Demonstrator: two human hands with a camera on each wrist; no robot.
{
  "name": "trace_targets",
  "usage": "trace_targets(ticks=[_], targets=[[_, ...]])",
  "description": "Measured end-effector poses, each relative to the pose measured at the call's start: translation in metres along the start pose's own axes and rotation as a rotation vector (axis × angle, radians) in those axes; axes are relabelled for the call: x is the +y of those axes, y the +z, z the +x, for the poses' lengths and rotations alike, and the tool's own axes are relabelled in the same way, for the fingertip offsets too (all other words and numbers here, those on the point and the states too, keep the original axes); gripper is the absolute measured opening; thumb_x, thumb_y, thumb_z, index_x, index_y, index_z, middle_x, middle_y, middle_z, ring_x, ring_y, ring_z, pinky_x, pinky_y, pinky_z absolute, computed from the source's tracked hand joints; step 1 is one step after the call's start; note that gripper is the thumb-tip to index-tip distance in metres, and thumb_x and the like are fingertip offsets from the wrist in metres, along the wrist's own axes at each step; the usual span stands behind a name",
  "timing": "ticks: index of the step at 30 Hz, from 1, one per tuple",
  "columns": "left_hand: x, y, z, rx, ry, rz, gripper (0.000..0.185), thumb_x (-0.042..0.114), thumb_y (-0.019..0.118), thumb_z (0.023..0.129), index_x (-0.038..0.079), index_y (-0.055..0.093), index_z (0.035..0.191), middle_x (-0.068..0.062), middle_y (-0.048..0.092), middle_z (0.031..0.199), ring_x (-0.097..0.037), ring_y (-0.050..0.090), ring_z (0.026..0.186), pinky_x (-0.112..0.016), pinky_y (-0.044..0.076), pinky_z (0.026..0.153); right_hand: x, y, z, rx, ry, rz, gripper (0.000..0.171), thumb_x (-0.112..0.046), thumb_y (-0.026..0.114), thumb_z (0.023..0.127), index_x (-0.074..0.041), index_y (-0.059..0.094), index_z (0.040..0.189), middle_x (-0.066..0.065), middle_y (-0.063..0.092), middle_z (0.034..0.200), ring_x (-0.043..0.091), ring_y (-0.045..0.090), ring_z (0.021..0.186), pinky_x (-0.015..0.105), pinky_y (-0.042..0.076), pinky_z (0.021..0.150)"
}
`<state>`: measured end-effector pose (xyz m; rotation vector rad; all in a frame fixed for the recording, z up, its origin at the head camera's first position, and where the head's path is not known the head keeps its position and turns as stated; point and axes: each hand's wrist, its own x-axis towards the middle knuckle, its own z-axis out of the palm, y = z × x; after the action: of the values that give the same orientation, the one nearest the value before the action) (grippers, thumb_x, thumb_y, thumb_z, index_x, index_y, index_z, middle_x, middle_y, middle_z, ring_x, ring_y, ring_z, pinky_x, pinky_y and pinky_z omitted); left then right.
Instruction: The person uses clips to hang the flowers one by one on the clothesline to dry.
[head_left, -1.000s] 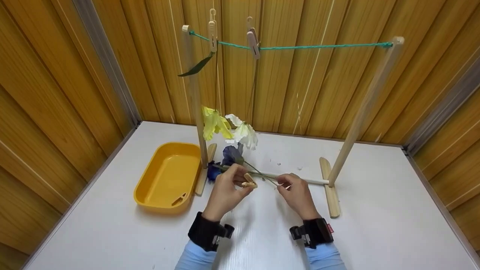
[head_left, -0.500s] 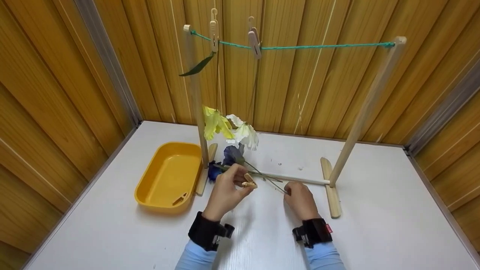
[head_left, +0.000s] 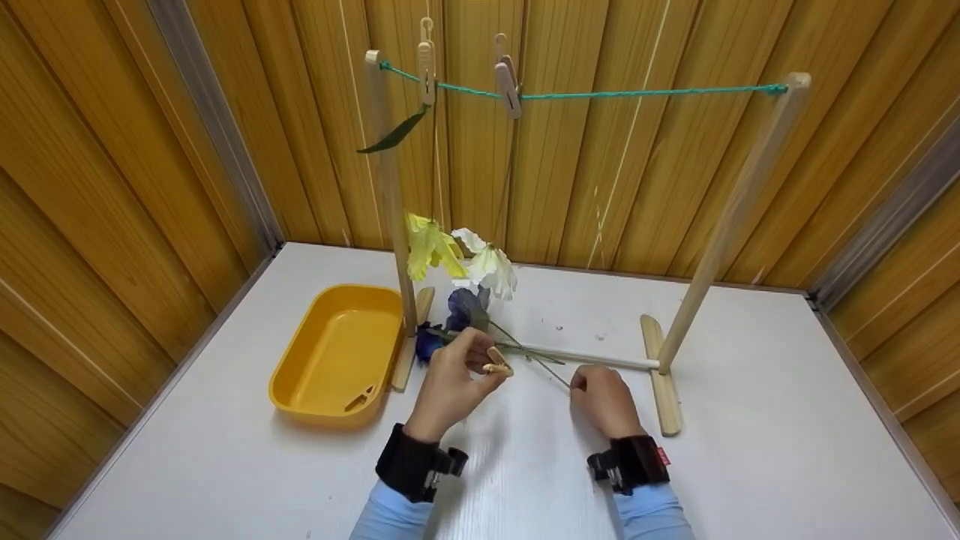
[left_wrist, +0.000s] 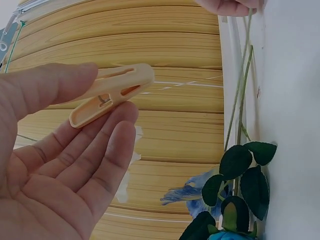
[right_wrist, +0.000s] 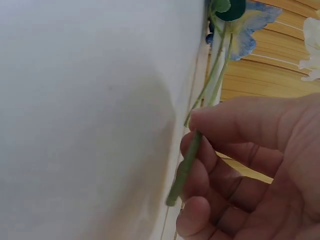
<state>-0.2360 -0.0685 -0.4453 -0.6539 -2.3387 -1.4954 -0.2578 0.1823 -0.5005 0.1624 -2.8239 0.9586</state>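
Observation:
My left hand [head_left: 454, 386] pinches a pale orange clothespin [left_wrist: 112, 90] between thumb and fingers. In the right wrist view, my right hand [right_wrist: 250, 155] pinches a green flower stem [right_wrist: 184, 175] near its cut end. That stem runs left across the table to a purple-blue flower [head_left: 463, 307]. Beside it lies a darker blue flower [head_left: 428, 343], with green leaves [left_wrist: 254, 192] showing in the left wrist view. Above, a yellow flower [head_left: 433, 251] and a white flower [head_left: 491, 271] hang head down from a beige clothespin [head_left: 427, 73] and a pinkish clothespin [head_left: 507, 88].
A green cord [head_left: 637, 94] is strung between the wooden left post [head_left: 391, 195] and right post [head_left: 724, 225]. A white bar [head_left: 619, 363] joins the posts low down. At left stands a yellow tray [head_left: 337, 352] with a small clip-like thing inside.
My right hand has moved slightly right and toward me with the stem end, apart from the other stem. The left hand and its clothespin stay in place.

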Motion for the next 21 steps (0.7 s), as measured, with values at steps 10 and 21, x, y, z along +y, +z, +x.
trace_targets(ticks=[10, 21], targets=[[0.001, 0.001, 0.0, 0.001, -0.011, -0.012, 0.03, -0.001, 0.085, 0.082, 0.002, 0.064, 0.103, -0.007, 0.073, 0.091, -0.019, 0.071, 0.082, -0.041, 0.062, 0.076, 0.001, -0.014, 0.003, 0.124, 0.013, 0.041, 0.006, 0.0, 0.069, 0.082, -0.004, 0.072, 0.079, 0.006, 0.067, 0.076, 0.022, 0.061, 0.072, 0.039, 0.049, 0.068], [0.0, 0.0, 0.001, 0.001, 0.009, -0.023, 0.03, 0.001, 0.085, 0.083, 0.001, 0.063, 0.103, -0.01, 0.073, 0.092, -0.021, 0.072, 0.083, -0.044, 0.062, 0.076, -0.005, -0.033, 0.003, 0.444, -0.049, 0.11, 0.008, 0.004, 0.071, 0.081, -0.001, 0.074, 0.076, 0.01, 0.069, 0.073, 0.021, 0.062, 0.067, 0.029, 0.048, 0.061]])
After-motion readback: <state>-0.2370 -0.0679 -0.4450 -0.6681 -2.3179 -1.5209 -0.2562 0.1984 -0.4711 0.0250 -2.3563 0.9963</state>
